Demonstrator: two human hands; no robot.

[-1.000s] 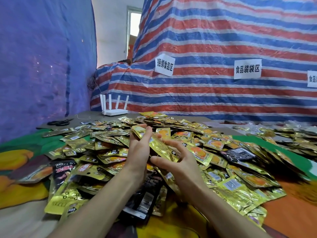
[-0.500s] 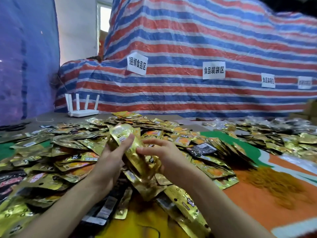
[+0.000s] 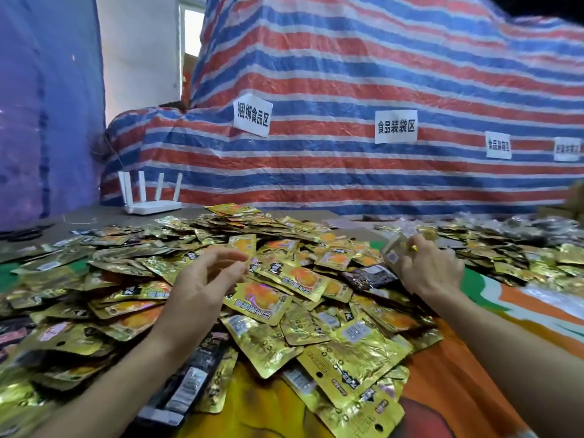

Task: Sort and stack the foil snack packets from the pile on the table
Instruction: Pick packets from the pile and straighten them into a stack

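The slick gold foil packets (image 3: 393,252) gripped by the right hand (image 3: 431,268) alone could be fanned and dropped into the pile (image 3: 303,279), the left hand (image 3: 205,279) being held loosely open and empty.

Centre blocked by packet pile (image 3: 316,314); bare orange cloth (image 3: 448,393) front right; router (image 3: 148,207) back left.

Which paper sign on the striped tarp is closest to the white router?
The leftmost sign, hanging crooked; the other three sit farther right along the tarp.
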